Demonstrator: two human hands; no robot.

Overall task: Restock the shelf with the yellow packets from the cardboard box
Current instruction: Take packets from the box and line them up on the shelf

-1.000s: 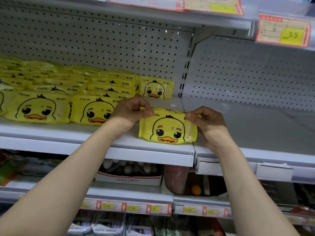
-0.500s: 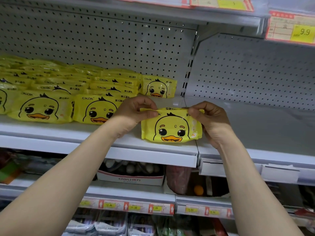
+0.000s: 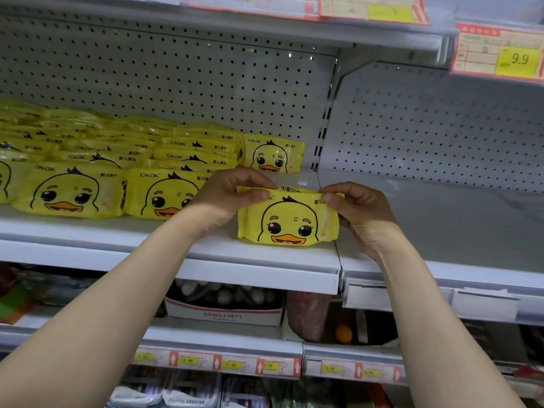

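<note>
Both hands are clamped on one yellow packet (image 3: 287,219). The left hand (image 3: 232,195) pinches its upper edge at the ten o'clock corner, thumb in front and fingers curled behind, and the right hand (image 3: 362,213) pinches the two o'clock corner the same way. The packet stands near the front lip of the shelf (image 3: 265,260), at the board's right end, just beside the seam with the next bay, and its lower edge seems to rest on the board (a thin gap cannot be ruled out). Holding it by the top corners probably keeps the soft pack standing and lets the person square it with the row of packets (image 3: 70,189) at its nine o'clock, whose front ones show the same duck face outward. The printed duck faces the person, head up, so the front points out toward the aisle. The long axis runs from nine to three o'clock, along the shelf's front edge. At twelve o'clock, farther back against the holed back wall (image 3: 206,83), a single packet (image 3: 272,156) stands the same way, which suggests this one fills the front of that column. The cardboard box is out of view.
</note>
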